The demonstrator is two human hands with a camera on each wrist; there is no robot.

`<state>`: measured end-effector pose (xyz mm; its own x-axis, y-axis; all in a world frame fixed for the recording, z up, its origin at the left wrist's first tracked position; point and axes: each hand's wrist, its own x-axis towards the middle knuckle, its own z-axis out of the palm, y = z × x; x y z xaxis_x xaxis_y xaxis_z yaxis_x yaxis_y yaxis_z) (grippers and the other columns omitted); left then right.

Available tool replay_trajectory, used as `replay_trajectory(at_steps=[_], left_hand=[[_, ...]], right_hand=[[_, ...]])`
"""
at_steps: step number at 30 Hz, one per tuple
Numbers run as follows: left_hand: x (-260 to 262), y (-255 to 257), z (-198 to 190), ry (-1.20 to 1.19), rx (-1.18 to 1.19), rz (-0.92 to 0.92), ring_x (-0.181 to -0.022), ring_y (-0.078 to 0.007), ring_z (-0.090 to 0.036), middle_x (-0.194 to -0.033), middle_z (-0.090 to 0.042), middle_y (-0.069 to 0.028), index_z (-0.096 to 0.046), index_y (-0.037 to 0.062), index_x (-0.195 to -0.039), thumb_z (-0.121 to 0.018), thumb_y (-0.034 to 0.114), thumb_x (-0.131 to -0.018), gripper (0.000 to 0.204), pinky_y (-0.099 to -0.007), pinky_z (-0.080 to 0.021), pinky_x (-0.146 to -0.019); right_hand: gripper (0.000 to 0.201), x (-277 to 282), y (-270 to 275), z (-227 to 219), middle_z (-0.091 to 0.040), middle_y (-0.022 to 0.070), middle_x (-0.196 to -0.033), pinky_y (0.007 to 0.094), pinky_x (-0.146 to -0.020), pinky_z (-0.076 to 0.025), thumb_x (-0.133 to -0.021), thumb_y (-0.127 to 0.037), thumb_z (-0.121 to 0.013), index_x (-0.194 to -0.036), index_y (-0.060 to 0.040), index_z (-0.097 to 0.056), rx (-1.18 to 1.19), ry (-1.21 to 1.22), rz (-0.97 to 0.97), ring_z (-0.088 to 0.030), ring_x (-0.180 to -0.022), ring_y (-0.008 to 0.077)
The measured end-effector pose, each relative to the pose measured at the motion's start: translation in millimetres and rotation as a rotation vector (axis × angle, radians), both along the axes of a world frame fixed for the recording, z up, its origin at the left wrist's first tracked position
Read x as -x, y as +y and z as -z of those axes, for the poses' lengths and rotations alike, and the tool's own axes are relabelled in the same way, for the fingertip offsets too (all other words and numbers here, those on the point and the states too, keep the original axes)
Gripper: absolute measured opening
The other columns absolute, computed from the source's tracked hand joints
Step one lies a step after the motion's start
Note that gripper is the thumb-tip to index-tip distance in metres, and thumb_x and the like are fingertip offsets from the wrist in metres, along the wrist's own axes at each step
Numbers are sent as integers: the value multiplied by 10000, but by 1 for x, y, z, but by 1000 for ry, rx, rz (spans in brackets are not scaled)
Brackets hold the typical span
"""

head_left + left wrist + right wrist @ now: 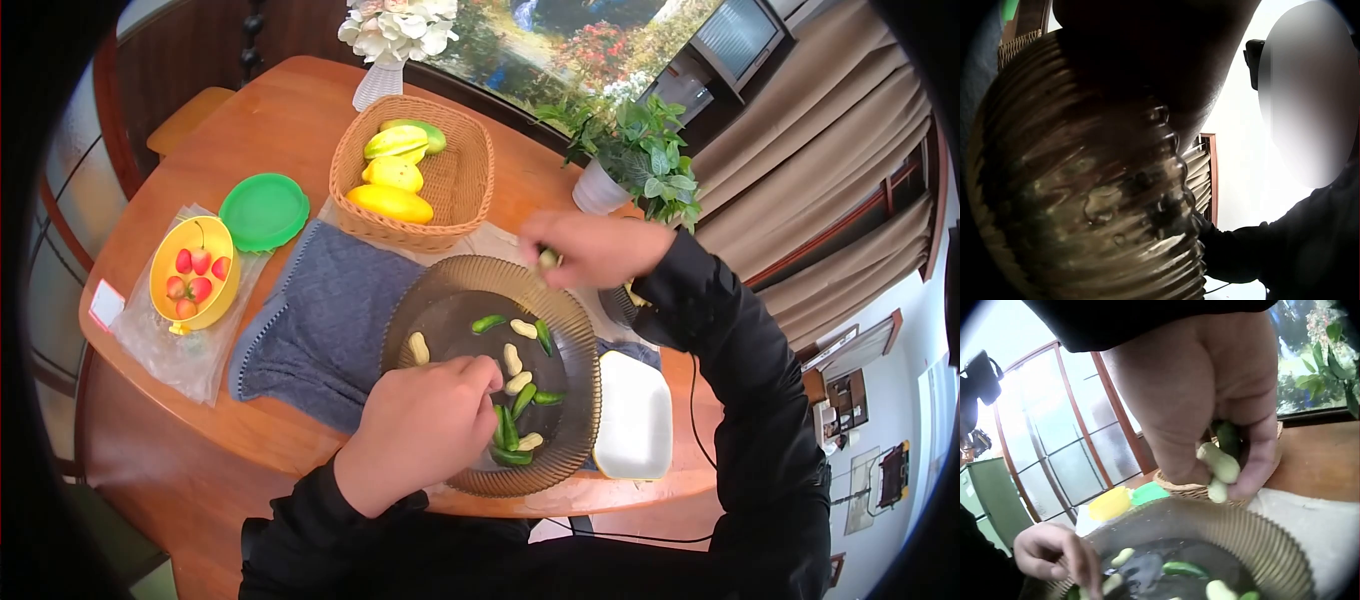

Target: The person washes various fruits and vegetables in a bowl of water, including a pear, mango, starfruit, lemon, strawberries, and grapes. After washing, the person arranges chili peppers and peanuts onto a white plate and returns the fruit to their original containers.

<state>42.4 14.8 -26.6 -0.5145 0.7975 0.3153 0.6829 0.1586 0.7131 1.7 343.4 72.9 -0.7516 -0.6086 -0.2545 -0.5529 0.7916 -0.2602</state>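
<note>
White tray (636, 425), wicker basket (468, 170) and a dish (618, 308) half-hidden by the right sleeve (690, 285) surround the ribbed bowl (587, 400) of peanuts (513, 358) and green vegetables (523, 401); the right hand (595, 248) grips peanuts above its rim; whether the left hand (420, 425), inside, grasps anything I cannot tell; blue cloth (325, 315) beneath; wooden counter (240, 120); beige curtains (815, 130).

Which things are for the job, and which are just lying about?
Probably for the job: left hand, right hand, ribbed bowl, peanuts, green vegetables, maybe white tray.

Probably just lying about: wicker basket, yellow bowl, green lid, white flowers, potted plant.
</note>
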Motion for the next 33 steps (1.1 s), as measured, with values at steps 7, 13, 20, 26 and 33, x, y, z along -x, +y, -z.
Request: replay_trajectory(at_steps=[7,13,20,26,33], left_hand=[[1,-1,-1,-15,-9,11,-822,-364,-748,-947,-760,-122,-693,109,-1090,-696,169,-953,150,-498,-575,-702],[2,-1,1,-9,-3,26,-827,-357,-753,-966,-764,-109,-694,109,-1099,-696,174,-957,156,-494,-578,-698],[2,-1,1,-24,-23,30,-840,-349,-762,-964,-774,-105,-692,111,-1102,-693,171,-964,151,-486,-589,-706],[3,-2,-1,-21,-33,40,-840,-336,-767,-955,-776,-96,-690,113,-1098,-700,169,-962,147,-468,-595,-705],[4,-1,-2,-12,-18,46,-838,-324,-769,-969,-775,-85,-688,118,-1097,-709,167,-960,147,-457,-594,-694]], right_hand=[[349,-22,-64,-10,-705,118,-1241,363,-846,-616,-1067,-93,-672,-1402,-34,-591,103,-616,267,-783,-964,220],[360,12,-31,-5,-736,98,-1223,402,-853,-629,-1106,-125,-620,-1450,-32,-574,136,-404,761,-793,-974,239],[532,36,34,69,-706,99,-1239,363,-913,-551,-949,-81,-811,-1425,-114,-576,-190,-614,507,-638,-1141,199],[529,38,30,72,-709,117,-1243,373,-926,-561,-941,-158,-879,-1369,-75,-579,-101,-655,392,-624,-1139,161],[598,29,38,91,-715,112,-1242,382,-953,-570,-897,-203,-931,-1356,-32,-587,3,-512,212,-642,-1119,164]])
